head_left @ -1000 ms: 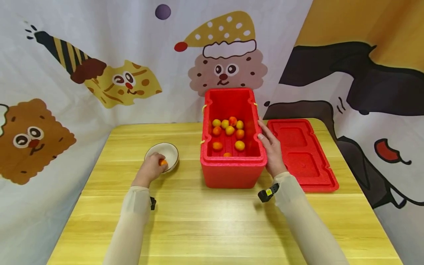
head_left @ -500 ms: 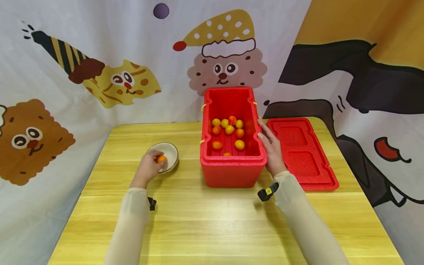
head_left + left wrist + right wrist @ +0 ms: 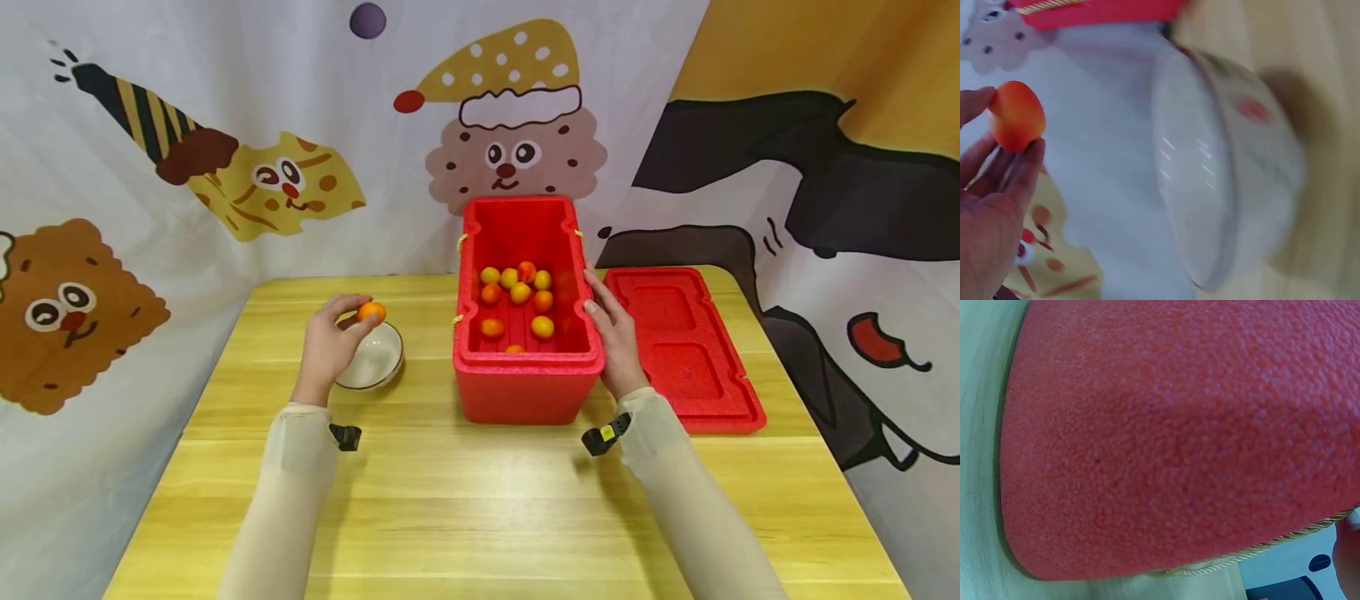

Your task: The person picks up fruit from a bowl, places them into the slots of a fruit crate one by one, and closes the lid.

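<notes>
My left hand [image 3: 327, 343] pinches an orange cherry tomato [image 3: 371, 312] between thumb and fingertips, above the far rim of a white bowl [image 3: 372, 367]. The left wrist view shows the cherry tomato [image 3: 1017, 117] as smooth, oval and orange-red; beside it the bowl [image 3: 1260, 175] is blurred, with a flower pattern outside. My right hand [image 3: 617, 346] rests along the right side of a red foam box [image 3: 528, 392], its fingers nearly straight and the thumb at the rim. Several yellow and orange cherry tomatoes [image 3: 520, 292] lie inside the box. Only a bit of the right hand [image 3: 1349, 556] shows in the right wrist view.
Flat on the wooden table [image 3: 465, 508], right of the box, lies a red lid [image 3: 686, 350]. Yellow cord [image 3: 1260, 547] runs along the box's side. A printed curtain [image 3: 300, 83] hangs behind the table.
My left hand has lifted the cherry tomato up out of the bowl and moved away toward the bowl's far side. The right hand and the box have stayed in place.
</notes>
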Demonstrator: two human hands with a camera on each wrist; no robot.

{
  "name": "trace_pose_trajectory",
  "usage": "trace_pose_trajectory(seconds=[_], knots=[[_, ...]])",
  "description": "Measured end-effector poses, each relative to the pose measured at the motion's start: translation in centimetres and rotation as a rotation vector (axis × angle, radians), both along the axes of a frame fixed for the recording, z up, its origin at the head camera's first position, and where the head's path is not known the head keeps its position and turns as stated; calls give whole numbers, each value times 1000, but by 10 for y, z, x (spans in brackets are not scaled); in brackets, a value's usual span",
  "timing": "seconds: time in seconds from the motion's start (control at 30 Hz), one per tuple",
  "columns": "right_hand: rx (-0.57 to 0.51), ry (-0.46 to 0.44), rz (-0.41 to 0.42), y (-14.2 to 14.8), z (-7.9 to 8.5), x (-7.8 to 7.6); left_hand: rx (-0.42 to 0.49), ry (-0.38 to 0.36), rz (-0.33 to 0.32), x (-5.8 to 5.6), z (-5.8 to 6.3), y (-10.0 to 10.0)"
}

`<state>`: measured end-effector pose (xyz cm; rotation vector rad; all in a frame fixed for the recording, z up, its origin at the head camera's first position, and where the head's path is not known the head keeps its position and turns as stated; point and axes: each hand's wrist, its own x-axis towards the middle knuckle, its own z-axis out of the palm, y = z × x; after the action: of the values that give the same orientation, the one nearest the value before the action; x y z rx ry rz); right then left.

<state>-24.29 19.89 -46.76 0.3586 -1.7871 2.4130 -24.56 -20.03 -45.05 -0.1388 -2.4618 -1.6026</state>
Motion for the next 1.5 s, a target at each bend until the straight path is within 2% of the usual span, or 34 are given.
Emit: trace_pose_trajectory(seconds=[0.17,0.3,0.47,0.67,0.93,1.07,1.17,1.33,1.5], knots=[[-4,3,-3,1,1,0,109,-8,9,-9,25,19],[-2,-10,-4,3,2,0,196,54,3,-19,45,37],[-1,-7,-3,3,3,0,233,100,-41,-35,77,61],[-13,-24,4,2,5,-1,207,145,-117,-48,115,91],[-2,-27,2,1,8,-2,128,190,-200,-63,154,129],[-16,-25,3,1,7,-2,74,163,-218,-71,165,149],[-10,-48,-6,2,5,1,30,81,-216,-77,169,164],[-1,-69,-24,3,3,6,-41,-38,-222,-88,170,184],[-13,-32,10,-1,5,5,-87,-83,-196,-95,165,189]])
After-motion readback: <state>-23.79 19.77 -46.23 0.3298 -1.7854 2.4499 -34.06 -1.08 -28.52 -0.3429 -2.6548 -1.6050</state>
